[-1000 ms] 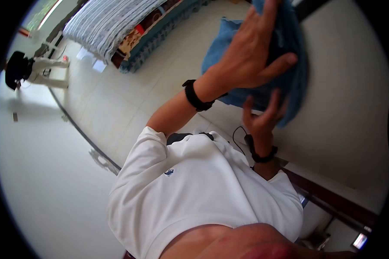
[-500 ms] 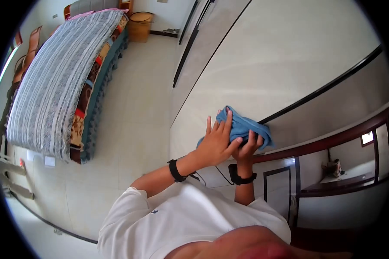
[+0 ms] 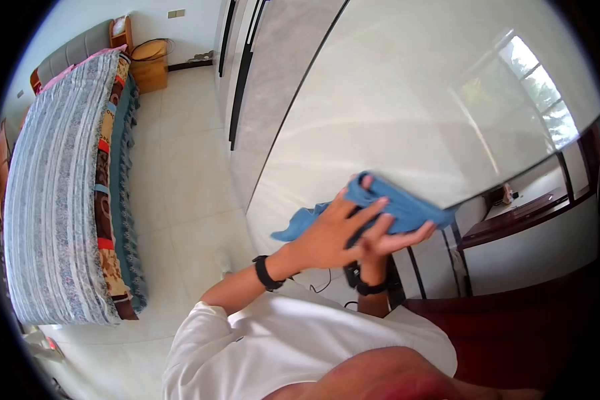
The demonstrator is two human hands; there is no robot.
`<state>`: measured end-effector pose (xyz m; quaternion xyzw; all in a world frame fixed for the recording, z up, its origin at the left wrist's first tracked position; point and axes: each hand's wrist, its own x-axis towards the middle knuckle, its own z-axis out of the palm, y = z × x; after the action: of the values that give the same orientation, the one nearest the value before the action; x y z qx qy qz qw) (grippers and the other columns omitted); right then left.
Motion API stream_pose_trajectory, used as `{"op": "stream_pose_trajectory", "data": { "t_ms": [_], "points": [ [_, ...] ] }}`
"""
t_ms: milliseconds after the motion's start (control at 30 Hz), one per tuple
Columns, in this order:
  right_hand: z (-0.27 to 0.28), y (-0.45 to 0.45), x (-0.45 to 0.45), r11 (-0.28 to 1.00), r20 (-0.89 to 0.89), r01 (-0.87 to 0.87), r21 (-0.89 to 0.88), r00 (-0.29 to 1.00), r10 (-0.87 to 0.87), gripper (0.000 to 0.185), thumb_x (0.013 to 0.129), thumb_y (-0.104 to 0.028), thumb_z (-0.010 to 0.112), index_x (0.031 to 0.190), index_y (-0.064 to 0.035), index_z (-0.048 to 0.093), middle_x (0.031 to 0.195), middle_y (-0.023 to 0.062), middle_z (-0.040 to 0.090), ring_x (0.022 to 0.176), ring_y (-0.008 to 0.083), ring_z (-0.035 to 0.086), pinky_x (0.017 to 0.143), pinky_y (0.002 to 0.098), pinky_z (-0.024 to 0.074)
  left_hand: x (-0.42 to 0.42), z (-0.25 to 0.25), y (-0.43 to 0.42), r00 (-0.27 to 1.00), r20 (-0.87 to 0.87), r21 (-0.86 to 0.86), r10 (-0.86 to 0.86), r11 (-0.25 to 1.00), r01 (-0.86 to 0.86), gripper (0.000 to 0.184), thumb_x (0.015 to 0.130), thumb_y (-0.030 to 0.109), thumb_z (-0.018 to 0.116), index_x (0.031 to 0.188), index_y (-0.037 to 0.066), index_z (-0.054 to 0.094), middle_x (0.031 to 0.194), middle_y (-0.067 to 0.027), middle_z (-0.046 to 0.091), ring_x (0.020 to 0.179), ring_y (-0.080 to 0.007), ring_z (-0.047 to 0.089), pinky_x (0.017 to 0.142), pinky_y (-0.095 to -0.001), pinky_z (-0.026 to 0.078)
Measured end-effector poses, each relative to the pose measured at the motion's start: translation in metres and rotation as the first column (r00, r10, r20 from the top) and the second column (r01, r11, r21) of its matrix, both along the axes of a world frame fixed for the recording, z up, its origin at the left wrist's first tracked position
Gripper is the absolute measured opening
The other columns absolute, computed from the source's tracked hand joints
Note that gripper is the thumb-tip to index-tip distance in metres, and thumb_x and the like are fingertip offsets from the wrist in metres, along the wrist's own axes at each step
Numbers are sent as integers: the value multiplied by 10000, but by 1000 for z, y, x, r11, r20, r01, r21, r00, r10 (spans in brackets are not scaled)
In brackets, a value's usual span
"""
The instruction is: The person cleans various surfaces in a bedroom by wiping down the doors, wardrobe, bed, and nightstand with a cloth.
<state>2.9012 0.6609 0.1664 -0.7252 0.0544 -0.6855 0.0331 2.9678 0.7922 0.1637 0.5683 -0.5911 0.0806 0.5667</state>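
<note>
A blue cloth (image 3: 410, 203) is bunched between my two hands at the lower edge of a glossy cream panel (image 3: 380, 100). My left hand (image 3: 333, 230) has its fingers bent over the cloth's near side, and a loose end of it hangs out to the left. Close beside, my right hand (image 3: 390, 240) grips the cloth with fingers stretched along its lower side toward the panel's edge. Both hands are slightly blurred, and the hands nearly meet. Part of the cloth is hidden behind the fingers. A black band circles each wrist.
Grey panels with long black handles (image 3: 240, 93) adjoin the cream one. To the left stands a bed (image 3: 60, 193) with a striped cover, and a wooden cabinet (image 3: 150, 73) sits beyond it. Dark red wood (image 3: 493, 320) lies at the lower right. A window reflection (image 3: 537, 80) shows on the panel.
The bed and panels have shifted left in view. Both hands have moved slightly right with the cloth, which is more spread. A window reflection now appears, and the panel's black edge strip is out of sight.
</note>
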Motion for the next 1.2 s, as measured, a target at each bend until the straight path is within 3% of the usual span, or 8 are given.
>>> {"op": "stream_pose_trajectory", "data": {
  "t_ms": [100, 133, 233, 300, 400, 467, 900, 1200],
  "points": [
    [-42, 31, -11, 972, -203, 234, -25, 951, -234, 560, 865, -146, 598, 1343, 73, 404, 1490, 246, 62, 1337, 462, 242, 1039, 602, 291, 39, -71, 4, 997, 64, 124, 43, 991, -50, 752, 716, 144, 643, 1422, 66, 394, 1138, -224, 470, 1286, -462, 362, 1116, -570, 214],
    [-51, 35, 0, 999, -17, -15, 47, 1000, 16, 525, 870, -168, 607, 1305, 85, 457, 1502, 245, 43, 1344, 467, 228, 1034, 602, 300, 43, -81, 6, 993, 79, 192, -92, 978, 76, 786, 690, 108, 659, 1427, 74, 389, 1099, -210, 470, 1279, -466, 363, 1117, -569, 218],
    [-43, 76, -10, 859, -196, 503, 95, 856, -479, 513, 869, -210, 663, 1303, 25, 524, 1494, 286, 110, 1361, 439, 205, 1066, 555, 267, 60, -75, 22, 959, 69, 295, -275, 924, 244, 787, 674, 58, 682, 1408, 52, 398, 959, -168, 475, 1218, -448, 412, 1122, -603, 198],
    [-28, 80, 9, 834, -157, 550, 48, 828, -538, 493, 848, -194, 672, 1262, 47, 552, 1492, 300, 78, 1361, 427, 182, 1082, 525, 246, 106, -40, 14, 953, 211, 159, -218, 969, 186, 751, 674, 47, 669, 1388, 95, 442, 860, -154, 429, 1230, -460, 395, 1112, -619, 194],
    [-5, 102, 7, 815, -116, 579, -27, 808, -578, 488, 847, -172, 662, 1270, 41, 545, 1493, 294, 53, 1367, 447, 170, 1056, 547, 285, 141, -17, 14, 946, 272, 56, -179, 984, 170, 649, 690, 46, 657, 1319, 130, 521, 893, -175, 469, 1245, -485, 367, 1103, -619, 209],
    [85, 49, -8, 783, -107, 620, -46, 777, -621, 488, 846, -172, 661, 1274, 33, 545, 1491, 296, 59, 1366, 454, 168, 1052, 554, 287, 139, 88, -51, 941, 329, -78, -85, 990, 116, 570, 688, 33, 657, 1242, 143, 575, 968, -195, 517, 1228, -494, 388, 1092, -618, 227],
    [84, 35, 66, 570, -134, 818, -74, 558, -819, 411, 916, -266, 524, 1266, -51, 536, 1418, 274, 345, 1264, 448, 403, 967, 555, 347, 204, 18, -76, 881, 356, 22, -313, 945, 326, 606, 730, 132, 705, 1296, 275, 545, 1213, -147, 509, 1285, -344, 416, 1022, -519, 370],
    [189, 18, 228, 417, -101, 873, -254, 405, -909, 498, 912, -359, 521, 1303, -53, 485, 1433, 320, 295, 1292, 546, 315, 1013, 617, 321, 357, 185, -76, 862, 506, -296, -28, 933, 204, 556, 815, 209, 611, 1310, -4, 479, 1031, -182, 536, 1303, -354, 396, 1070, -458, 329]
  ]
}}
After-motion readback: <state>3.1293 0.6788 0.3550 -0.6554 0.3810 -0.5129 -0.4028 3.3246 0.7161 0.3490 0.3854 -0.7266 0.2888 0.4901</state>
